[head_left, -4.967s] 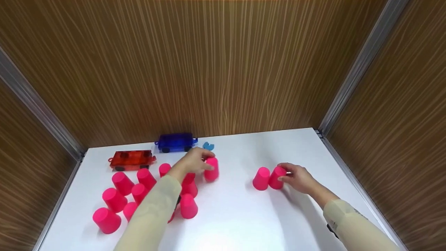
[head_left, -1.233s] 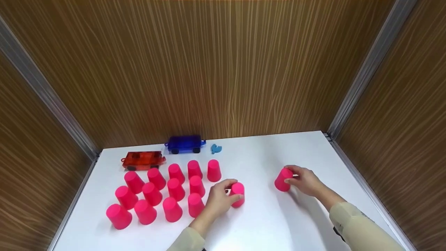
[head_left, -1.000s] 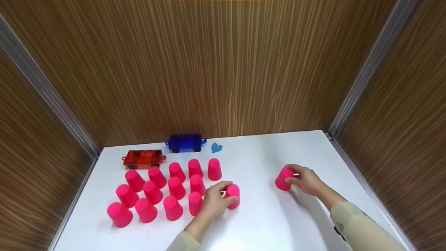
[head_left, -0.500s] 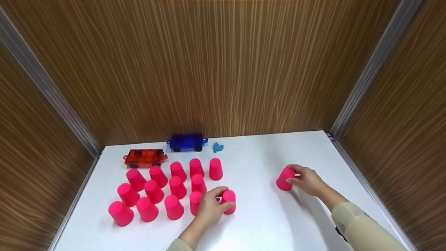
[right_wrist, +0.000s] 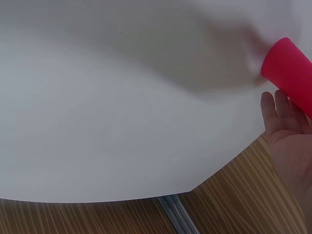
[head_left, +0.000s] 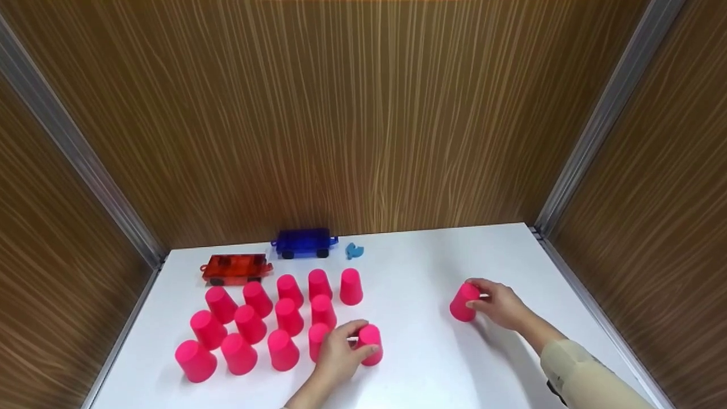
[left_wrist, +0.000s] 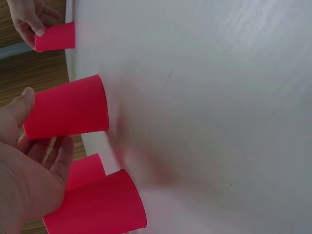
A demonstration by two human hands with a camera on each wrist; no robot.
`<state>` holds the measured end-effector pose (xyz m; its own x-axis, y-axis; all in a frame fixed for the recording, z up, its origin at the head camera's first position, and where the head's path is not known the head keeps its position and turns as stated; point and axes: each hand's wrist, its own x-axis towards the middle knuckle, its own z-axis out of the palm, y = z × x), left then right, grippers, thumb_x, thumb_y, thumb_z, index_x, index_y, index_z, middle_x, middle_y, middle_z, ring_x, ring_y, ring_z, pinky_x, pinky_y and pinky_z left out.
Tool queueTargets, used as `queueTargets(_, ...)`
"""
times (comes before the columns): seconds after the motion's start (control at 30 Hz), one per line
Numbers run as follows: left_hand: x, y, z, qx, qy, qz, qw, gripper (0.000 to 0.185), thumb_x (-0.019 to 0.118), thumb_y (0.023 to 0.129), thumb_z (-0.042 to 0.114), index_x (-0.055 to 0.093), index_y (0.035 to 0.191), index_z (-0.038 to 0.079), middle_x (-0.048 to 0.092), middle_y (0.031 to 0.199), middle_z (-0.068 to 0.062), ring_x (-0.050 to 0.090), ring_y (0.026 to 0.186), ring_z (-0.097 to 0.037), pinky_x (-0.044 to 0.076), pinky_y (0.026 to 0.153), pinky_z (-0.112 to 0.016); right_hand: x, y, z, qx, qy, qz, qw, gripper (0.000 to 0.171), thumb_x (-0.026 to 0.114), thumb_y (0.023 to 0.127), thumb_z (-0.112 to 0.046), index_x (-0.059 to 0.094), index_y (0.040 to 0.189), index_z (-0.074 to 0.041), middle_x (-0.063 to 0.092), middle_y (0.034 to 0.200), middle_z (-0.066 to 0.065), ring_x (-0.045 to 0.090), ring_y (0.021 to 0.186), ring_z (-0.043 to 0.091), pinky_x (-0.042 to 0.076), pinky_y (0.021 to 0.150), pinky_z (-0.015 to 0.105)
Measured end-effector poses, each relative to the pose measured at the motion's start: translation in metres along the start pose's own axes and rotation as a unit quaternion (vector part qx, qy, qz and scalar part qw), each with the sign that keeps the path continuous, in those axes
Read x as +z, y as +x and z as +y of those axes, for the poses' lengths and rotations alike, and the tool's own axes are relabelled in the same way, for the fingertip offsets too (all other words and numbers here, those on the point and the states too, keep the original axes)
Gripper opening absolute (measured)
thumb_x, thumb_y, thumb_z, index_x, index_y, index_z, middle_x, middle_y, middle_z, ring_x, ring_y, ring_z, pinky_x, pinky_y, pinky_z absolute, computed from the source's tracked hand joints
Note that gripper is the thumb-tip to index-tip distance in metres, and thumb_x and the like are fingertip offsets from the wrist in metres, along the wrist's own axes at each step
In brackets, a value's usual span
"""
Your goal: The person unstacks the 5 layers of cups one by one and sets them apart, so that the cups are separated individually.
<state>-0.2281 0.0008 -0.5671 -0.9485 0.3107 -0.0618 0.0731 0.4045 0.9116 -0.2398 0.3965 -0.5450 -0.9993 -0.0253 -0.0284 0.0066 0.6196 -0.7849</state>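
Note:
My left hand (head_left: 338,355) grips an upside-down pink cup (head_left: 371,343) between thumb and fingers near its narrow top. The held cup stands at the right end of the front row; in the left wrist view its wide rim is close to the table. Behind that hand, another pink cup (head_left: 317,342) is partly hidden. Over to the right, my right hand (head_left: 498,307) holds a lone upside-down pink cup (head_left: 463,302) by its upper part. In the right wrist view, the fingers lie along that cup (right_wrist: 290,73). Several more cups (head_left: 250,324) stand in rows at left.
Behind the rows, a clear red toy wagon (head_left: 235,270) and a blue one (head_left: 304,243) lie near the back wall. A small light-blue piece (head_left: 354,251) is beside the blue wagon. Wood-grain panels (head_left: 363,113) enclose the white table (head_left: 420,363) at the back and sides.
My left hand has gone from the back row to the front row's right end, lately bringing its cup leftward and nearer. One cup has left the right hand's side. The right hand keeps its cup.

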Motion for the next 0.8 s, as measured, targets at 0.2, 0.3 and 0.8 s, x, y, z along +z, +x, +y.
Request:
queueTargets(0.2, -0.002, -0.002, 0.0, 0.009, 0.008, -0.006, 0.9999, 0.062, 0.091, 0.087, 0.025, 0.067, 0.142, 0.009, 0.072, 0.123, -0.001, 0.066, 0.112, -0.021, 0.061, 0.094, -0.039, 0.0, -0.001, -0.001, 0.006, -0.002, 0.002, 1.0, 0.058, 0.076, 0.098, -0.007, 0.052, 0.149, 0.007, 0.061, 0.139, 0.028, 0.067, 0.12, 0.046, 0.06, 0.096, 0.048)
queueTargets(0.3, -0.002, -0.003, 0.001, 0.005, 0.01, -0.008, 0.9999, 0.063, 0.091, 0.086, 0.025, 0.067, 0.142, 0.009, 0.072, 0.123, -0.001, 0.066, 0.111, -0.021, 0.061, 0.094, -0.04, 0.001, -0.002, -0.001, 0.009, -0.002, 0.004, 1.0, 0.059, 0.076, 0.098, -0.007, 0.052, 0.15, 0.007, 0.061, 0.14, 0.028, 0.067, 0.121, 0.046, 0.06, 0.096, 0.048)
queueTargets(0.8, -0.003, -0.004, -0.001, 0.034, 0.032, 0.001, 0.9989, 0.058, 0.09, 0.087, 0.028, 0.069, 0.14, 0.013, 0.073, 0.123, 0.002, 0.067, 0.111, -0.017, 0.061, 0.093, -0.035, 0.022, 0.004, -0.019, -0.031, -0.013, 0.001, 0.999, 0.055, 0.078, 0.097, -0.008, 0.057, 0.146, 0.005, 0.066, 0.135, 0.024, 0.069, 0.118, 0.042, 0.06, 0.097, 0.048)
